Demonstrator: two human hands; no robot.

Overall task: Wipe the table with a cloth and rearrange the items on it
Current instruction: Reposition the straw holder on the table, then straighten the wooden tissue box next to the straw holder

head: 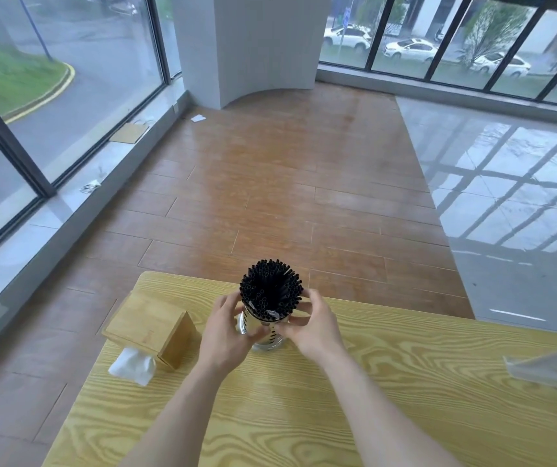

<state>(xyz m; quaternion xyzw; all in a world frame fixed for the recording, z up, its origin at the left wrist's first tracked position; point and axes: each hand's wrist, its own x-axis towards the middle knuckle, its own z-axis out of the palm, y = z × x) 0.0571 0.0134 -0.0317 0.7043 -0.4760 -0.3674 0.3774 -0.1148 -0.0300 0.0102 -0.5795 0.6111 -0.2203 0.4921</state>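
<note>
A shiny metal holder (263, 332) packed with black straws (270, 288) stands upright near the far edge of the light wooden table (304, 406). My left hand (226, 332) wraps its left side and my right hand (310, 326) wraps its right side; both grip the metal cylinder just below the straw tips. To the left lies a wooden tissue box (150, 328) at the table's left corner, with a white tissue (133, 365) sticking out of its near end. No cloth is in sight.
A clear acrylic stand (549, 367) sits at the table's right edge. Beyond the table lies wooden floor, with grey tiles to the right, large windows at left and back, and a white pillar (260, 45) far ahead.
</note>
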